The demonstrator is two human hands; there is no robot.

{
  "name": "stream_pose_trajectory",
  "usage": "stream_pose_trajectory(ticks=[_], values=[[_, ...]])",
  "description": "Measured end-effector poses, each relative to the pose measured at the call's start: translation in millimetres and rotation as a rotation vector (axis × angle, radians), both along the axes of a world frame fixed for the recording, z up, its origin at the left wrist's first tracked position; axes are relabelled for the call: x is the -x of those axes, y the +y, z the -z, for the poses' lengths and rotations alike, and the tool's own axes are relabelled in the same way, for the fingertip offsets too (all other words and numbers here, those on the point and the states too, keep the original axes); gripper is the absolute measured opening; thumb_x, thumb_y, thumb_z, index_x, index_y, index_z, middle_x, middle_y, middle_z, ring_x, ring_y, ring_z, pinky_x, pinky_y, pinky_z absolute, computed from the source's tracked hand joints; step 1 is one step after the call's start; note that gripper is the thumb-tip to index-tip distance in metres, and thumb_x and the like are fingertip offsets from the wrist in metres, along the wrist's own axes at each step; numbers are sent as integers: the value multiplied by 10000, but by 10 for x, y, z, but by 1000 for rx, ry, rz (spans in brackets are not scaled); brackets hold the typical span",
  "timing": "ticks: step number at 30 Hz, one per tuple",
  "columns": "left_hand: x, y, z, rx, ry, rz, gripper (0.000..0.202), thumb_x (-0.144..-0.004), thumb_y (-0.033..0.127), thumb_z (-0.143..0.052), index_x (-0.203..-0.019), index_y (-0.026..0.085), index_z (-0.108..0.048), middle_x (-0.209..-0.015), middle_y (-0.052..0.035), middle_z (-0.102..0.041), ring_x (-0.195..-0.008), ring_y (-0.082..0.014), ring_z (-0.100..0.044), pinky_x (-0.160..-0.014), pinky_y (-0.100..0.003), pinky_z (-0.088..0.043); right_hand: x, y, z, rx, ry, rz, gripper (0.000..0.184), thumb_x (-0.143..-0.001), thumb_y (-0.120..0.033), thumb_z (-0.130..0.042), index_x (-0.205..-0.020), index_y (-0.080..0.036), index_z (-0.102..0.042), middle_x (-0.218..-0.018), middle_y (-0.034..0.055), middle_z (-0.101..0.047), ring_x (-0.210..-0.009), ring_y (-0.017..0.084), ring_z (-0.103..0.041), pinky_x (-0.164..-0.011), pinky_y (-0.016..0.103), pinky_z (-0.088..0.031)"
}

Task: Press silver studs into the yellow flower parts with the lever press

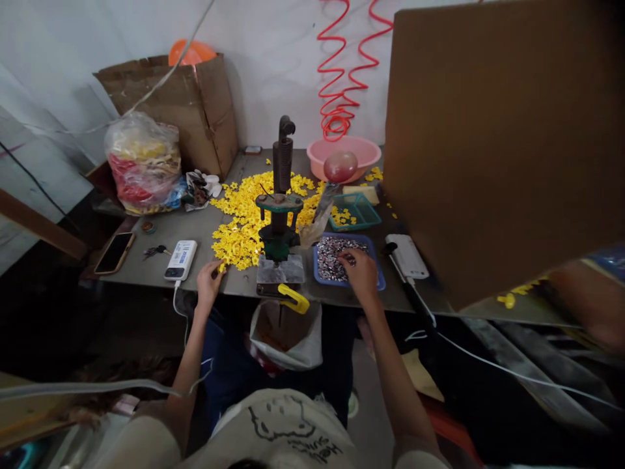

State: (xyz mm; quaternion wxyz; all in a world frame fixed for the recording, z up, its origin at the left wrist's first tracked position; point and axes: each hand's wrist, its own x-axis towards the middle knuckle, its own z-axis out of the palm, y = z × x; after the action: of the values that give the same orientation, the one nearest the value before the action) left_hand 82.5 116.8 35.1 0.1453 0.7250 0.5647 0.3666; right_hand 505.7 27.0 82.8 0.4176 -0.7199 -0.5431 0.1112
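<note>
A small hand press point(280, 208) with a green frame stands on the grey table point(195, 228) in front of me. My left hand point(209, 281) rests at the near edge of a heap of yellow plastic pieces point(244, 225), fingers pinched on one yellow piece. My right hand point(360, 270) reaches into a blue tray point(322, 277) of small shiny metal parts point(332, 254), fingers curled down into them. What those fingers hold is hidden.
A white power bank point(180, 259), keys point(155, 250) and a phone point(114, 252) lie left. A pink basin point(344, 153), a teal basket point(359, 212), a white device point(407, 255), a cardboard box point(180, 107), a filled plastic bag point(143, 161) and a large cardboard sheet point(502, 137) surround. A white bag point(288, 335) hangs below.
</note>
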Motion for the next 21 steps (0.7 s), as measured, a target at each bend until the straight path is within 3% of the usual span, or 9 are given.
stream_pose_trajectory(ticks=[3, 7, 10, 13, 15, 18, 21], values=[[-110, -143, -12, -35, -69, 14, 287, -831, 350, -677, -1063, 181, -693, -1050, -102, -680, -929, -246, -626, -873, -382, -499, 156, -103, -61, -59, 308, 0, 241, -742, -407, -642, -822, -180, -660, -819, 86, -712, -753, 224, -641, -726, 340, -479], [-419, -429, -134, 3, -153, 177, 320, -794, 385, -750, -1043, 190, -703, -1033, -77, -633, -873, -202, -604, -774, -315, -498, 708, -268, -156, -80, 652, -236, 284, -691, -459, -728, -741, -188, -660, -776, 58, -701, -765, 208, -655, -724, 323, -511], [-747, -628, -283, 19, -203, 337, 347, -775, 371, -780, -1068, 200, -704, -1036, -72, -615, -905, -195, -600, -764, -293, -498, 1201, -320, -176, -68, 801, -382, 252, -711, -434, -738, -719, -196, -658, -910, 70, -713, -890, 212, -666, -753, 315, -528], [-1024, -750, -422, 25, -229, 446, 321, -802, 332, -759, -1089, 200, -700, -953, -55, -607, -815, -166, -590, -708, -271, -497, 1527, -271, -122, -88, 806, -392, 220, -725, -403, -728, -711, -193, -666, -1067, 94, -682, -1023, 232, -642, -749, 304, -529], [-1133, -781, -482, 23, -244, 467, 284, -816, 289, -742, -1082, 199, -699, -911, -42, -604, -789, -157, -581, -698, -263, -494, 1624, -220, -66, -128, 731, -348, 198, -742, -382, -715, -709, -191, -674, -1068, 97, -666, -1064, 237, -623, -822, 324, -520], [-1195, -787, -519, 15, -282, 443, 259, -815, 231, -730, -1070, 196, -698, -912, -38, -615, -796, -153, -581, -706, -256, -490, 1666, -190, -7, -174, 701, -323, 172, -764, -364, -696, -764, -194, -668, -1002, 75, -661, -982, 214, -639, -862, 336, -512], [-1191, -793, -513, 13, -288, 436, 255, -817, 243, -727, -1067, 196, -703, -895, -34, -613, -776, -150, -577, -692, -251, -482, 1661, -233, -6, -141, 722, -338, 180, -777, -370, -679, -797, -193, -650, -955, 60, -664, -869, 192, -649, -740, 296, -520]])
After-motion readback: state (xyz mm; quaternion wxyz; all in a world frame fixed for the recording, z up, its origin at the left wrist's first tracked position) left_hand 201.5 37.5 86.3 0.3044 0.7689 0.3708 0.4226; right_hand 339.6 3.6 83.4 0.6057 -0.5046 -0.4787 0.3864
